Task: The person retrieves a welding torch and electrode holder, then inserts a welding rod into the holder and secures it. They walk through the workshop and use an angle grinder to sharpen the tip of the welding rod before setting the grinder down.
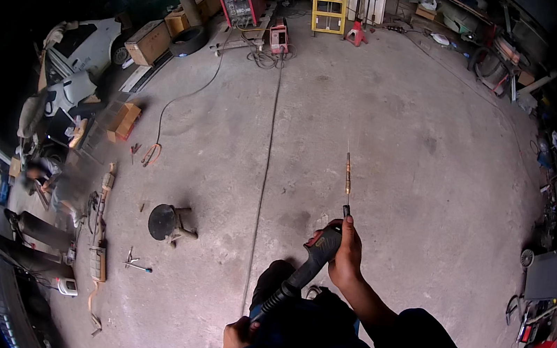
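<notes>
A MIG welding gun (319, 253) with a black handle and a red trigger is held up in front of me, pointing away. My right hand (346, 257) is closed on the front of its handle, with the thumb laid along the base of the neck. From there a slim brassy front end (348, 176) sticks out, with a thin wire beyond it. Lower down, my left hand (235, 341) is closed on the ribbed black cable (276, 299) behind the handle. Some of the left fingers are hidden by my dark clothing.
A round black stool (163, 222) stands at left, near a long exhaust pipe (102, 221). One cable (269, 145) runs across the concrete floor to a red machine (279, 37). A yellow ladder (328, 4) stands far ahead. Car parts line the left; tools and bins line the right.
</notes>
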`<state>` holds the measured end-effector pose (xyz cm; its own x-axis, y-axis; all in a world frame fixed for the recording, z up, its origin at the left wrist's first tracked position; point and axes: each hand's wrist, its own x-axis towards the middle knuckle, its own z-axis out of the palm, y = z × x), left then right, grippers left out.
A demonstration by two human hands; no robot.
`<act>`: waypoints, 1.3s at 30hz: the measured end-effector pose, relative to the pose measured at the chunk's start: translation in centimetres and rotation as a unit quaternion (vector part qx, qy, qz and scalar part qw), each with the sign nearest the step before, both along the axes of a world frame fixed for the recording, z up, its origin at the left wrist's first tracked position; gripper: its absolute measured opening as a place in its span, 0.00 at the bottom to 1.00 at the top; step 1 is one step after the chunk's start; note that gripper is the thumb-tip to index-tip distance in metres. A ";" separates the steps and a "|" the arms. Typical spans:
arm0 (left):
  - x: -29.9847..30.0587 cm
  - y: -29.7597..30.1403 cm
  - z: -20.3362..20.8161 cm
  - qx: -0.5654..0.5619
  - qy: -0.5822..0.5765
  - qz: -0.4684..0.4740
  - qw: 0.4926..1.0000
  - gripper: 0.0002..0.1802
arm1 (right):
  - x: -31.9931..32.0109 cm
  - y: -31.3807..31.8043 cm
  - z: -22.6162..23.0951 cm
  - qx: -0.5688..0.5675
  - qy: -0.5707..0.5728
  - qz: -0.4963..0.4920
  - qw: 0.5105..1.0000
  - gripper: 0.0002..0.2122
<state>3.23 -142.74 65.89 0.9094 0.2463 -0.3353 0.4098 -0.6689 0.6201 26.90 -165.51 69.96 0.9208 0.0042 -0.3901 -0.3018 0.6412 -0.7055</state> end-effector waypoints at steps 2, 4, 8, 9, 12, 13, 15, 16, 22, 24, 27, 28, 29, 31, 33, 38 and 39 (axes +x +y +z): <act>7.2 -0.7 0.1 -0.009 -0.022 0.047 0.999 0.22 | 7.6 1.7 0.7 0.000 -0.009 0.023 1.000 0.22; 14.6 0.1 -0.4 -0.001 -0.037 0.076 0.996 0.22 | 14.9 3.5 0.5 0.010 -0.002 0.009 1.000 0.21; 30.0 4.1 -3.4 -0.020 -0.065 0.050 0.996 0.26 | 28.8 6.0 0.4 0.024 0.007 -0.043 0.999 0.21; 34.0 4.8 -3.5 -0.019 -0.065 0.029 0.997 0.27 | 32.1 6.1 0.4 0.022 0.015 -0.060 0.998 0.21; 44.9 5.4 -2.9 -0.039 -0.011 -0.007 0.999 0.28 | 42.5 5.9 1.5 -0.063 0.013 -0.049 0.997 0.22; 48.0 5.0 -1.7 -0.043 -0.020 0.005 0.999 0.28 | 45.6 5.8 2.2 -0.051 0.004 -0.054 0.997 0.22; 53.4 4.0 -0.5 -0.053 -0.033 0.013 0.998 0.28 | 51.0 5.4 4.1 -0.033 -0.005 -0.057 0.998 0.21; 55.7 4.0 -1.2 -0.061 -0.035 0.010 0.997 0.28 | 54.2 5.1 4.4 -0.024 -0.009 -0.057 0.998 0.21; 70.7 -0.1 -3.9 -0.096 -0.042 0.053 0.993 0.33 | 71.9 3.2 1.8 -0.048 -0.022 -0.026 0.998 0.22; 75.5 -2.9 -4.1 -0.102 -0.051 0.074 0.991 0.34 | 77.7 1.5 0.5 -0.034 -0.024 0.014 0.999 0.23; 85.2 -7.3 -3.4 -0.069 -0.005 0.106 0.992 0.36 | 87.5 -0.7 0.1 -0.044 -0.040 0.025 0.998 0.22; 88.2 -8.2 -2.2 -0.064 -0.004 0.125 0.990 0.36 | 90.6 -1.3 1.9 -0.023 -0.045 0.049 0.998 0.22; 90.3 -9.4 -1.6 -0.046 -0.029 0.127 0.990 0.36 | 93.3 -1.8 2.6 -0.016 -0.044 0.060 0.997 0.22; 95.4 -10.7 -1.0 -0.064 -0.040 0.138 0.988 0.36 | 99.1 -3.2 3.8 -0.011 -0.051 0.066 0.996 0.22; 100.5 -11.6 -0.1 -0.096 -0.049 0.154 0.982 0.35 | 103.7 -3.8 4.2 -0.008 -0.057 0.058 0.997 0.22; 113.1 -13.2 -1.2 -0.101 -0.072 0.146 0.981 0.34 | 116.3 -4.5 3.2 -0.031 -0.073 0.055 0.995 0.22; 116.1 -13.2 -1.5 -0.100 -0.074 0.148 0.981 0.34 | 119.1 -4.5 2.9 -0.030 -0.081 0.052 0.995 0.21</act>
<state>119.36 -155.94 64.37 0.8505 0.4488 -0.2743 0.4635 -0.3931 0.7941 146.01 -169.97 72.84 0.9676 0.0836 -0.2382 -0.2428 0.5672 -0.7870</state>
